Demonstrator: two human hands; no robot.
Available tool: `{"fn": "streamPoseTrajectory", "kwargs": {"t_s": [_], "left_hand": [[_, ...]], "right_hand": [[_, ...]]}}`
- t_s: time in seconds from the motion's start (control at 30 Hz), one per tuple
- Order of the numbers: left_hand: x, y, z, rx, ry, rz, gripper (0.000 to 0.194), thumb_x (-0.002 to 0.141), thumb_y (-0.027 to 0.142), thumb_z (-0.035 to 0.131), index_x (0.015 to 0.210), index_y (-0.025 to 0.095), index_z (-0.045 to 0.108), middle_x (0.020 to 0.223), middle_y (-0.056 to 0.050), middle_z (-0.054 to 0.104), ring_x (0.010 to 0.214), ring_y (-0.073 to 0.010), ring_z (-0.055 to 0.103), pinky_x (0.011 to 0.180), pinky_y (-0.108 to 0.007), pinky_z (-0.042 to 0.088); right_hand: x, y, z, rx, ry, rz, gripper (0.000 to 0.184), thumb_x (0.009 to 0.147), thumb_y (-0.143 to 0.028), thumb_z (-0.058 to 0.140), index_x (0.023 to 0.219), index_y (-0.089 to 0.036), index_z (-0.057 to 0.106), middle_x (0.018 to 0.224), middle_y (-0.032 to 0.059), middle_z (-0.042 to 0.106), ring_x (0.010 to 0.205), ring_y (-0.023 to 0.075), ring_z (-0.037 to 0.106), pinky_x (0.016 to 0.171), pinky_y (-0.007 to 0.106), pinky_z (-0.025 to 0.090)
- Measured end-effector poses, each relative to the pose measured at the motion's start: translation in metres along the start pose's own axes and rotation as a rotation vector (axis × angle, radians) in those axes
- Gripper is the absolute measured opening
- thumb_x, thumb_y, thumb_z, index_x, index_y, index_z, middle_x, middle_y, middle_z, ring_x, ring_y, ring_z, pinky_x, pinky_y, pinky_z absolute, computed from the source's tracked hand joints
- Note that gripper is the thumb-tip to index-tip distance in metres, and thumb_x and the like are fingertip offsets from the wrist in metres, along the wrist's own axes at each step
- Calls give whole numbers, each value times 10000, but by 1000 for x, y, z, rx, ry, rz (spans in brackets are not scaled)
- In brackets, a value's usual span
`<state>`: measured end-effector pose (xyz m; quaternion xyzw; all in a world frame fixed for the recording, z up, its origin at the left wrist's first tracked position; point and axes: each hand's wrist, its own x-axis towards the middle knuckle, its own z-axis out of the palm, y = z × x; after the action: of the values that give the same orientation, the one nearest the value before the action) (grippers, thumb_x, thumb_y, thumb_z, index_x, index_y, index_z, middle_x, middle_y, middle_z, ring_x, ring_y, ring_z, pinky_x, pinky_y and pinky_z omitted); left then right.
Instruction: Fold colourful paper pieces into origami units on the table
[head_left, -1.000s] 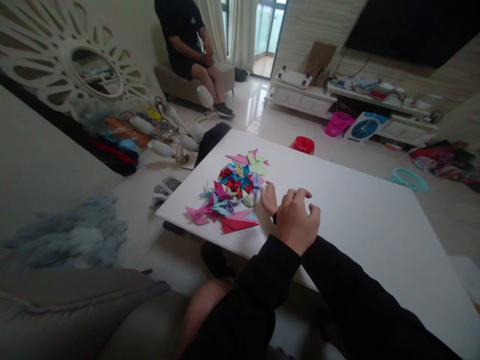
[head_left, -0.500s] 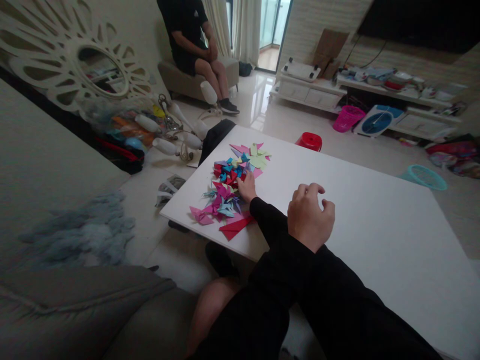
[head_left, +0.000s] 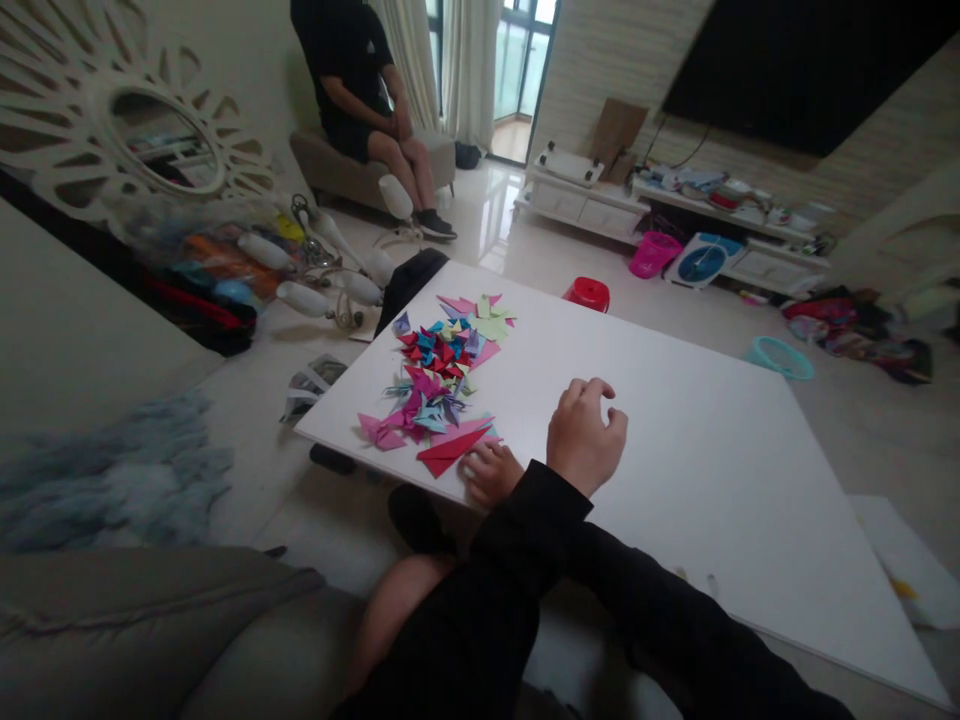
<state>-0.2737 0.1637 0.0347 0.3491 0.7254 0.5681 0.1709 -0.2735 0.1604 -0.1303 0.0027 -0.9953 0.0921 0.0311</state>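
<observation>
My right hand (head_left: 491,475) reaches leftward beneath my crossed left forearm and rests at the near edge of the white table (head_left: 675,460). Its fingers are spread and bent, close by the end of a long red folded paper (head_left: 452,452); whether they touch it I cannot tell. My left hand (head_left: 586,432) hovers over the table to the right, fingers loosely curled and thumb apart, with nothing visible in it. Beyond my right hand lies a pile of small folded paper figures (head_left: 431,390) in pink, red, blue and purple. Pale green folded papers (head_left: 493,322) lie at its far end.
A red stool (head_left: 589,293) stands behind the table, a turquoise basket (head_left: 780,358) past its far right side. White lamp arms (head_left: 300,298) lie on the floor at left. A person (head_left: 352,90) sits on a bench farther back. A grey sofa (head_left: 150,630) is at near left.
My right hand has drawn back from the red and blue figures to the table's near edge, beside the long red paper. My left hand keeps its curled pose. The camera view has shifted.
</observation>
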Motion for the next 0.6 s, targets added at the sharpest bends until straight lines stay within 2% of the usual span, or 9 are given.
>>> {"fn": "streamPoseTrajectory", "kwargs": {"t_s": [0.07, 0.17, 0.3, 0.4, 0.6], "left_hand": [[-3, 1, 3, 13, -12, 10, 145, 878, 152, 533, 985, 234, 588, 1092, -59, 640, 1040, -218, 622, 953, -364, 513], [-5, 1, 7, 36, -44, 16, 150, 881, 170, 532, 996, 236, 601, 1101, -56, 646, 1034, -212, 626, 936, -349, 519], [-1, -1, 7, 48, -77, 5, 162, 895, 185, 535, 1026, 239, 613, 1128, -60, 648, 1049, -213, 630, 946, -354, 527], [2, -2, 6, 48, -80, -3, 171, 900, 178, 534, 1034, 240, 621, 1140, -60, 648, 1062, -212, 631, 979, -361, 521], [2, -4, 6, 59, -83, 4, 184, 907, 181, 534, 1050, 246, 631, 1149, -56, 659, 1054, -203, 641, 941, -329, 530]], "right_hand": [[-5, -4, 13, 14, -58, -7, 344, 853, -287, 635, 1194, -274, 677, 1317, 81, 649, 1200, 304, 527, 885, 412, 428], [-5, -3, 9, 55, -91, 22, 407, 885, -292, 601, 1286, -238, 644, 1388, 112, 619, 1276, 308, 496, 947, 419, 411], [7, 0, -16, 90, -39, 42, 371, 939, -286, 559, 1306, -292, 610, 1329, 92, 622, 1295, 289, 482, 976, 418, 405], [15, -3, -39, 145, 18, 7, 321, 975, -272, 526, 1282, -343, 586, 1277, 66, 630, 1287, 270, 492, 967, 410, 421], [16, -3, -81, 224, 25, -20, 304, 979, -241, 535, 1269, -329, 567, 1249, 79, 630, 1278, 283, 500, 978, 435, 438]]}}
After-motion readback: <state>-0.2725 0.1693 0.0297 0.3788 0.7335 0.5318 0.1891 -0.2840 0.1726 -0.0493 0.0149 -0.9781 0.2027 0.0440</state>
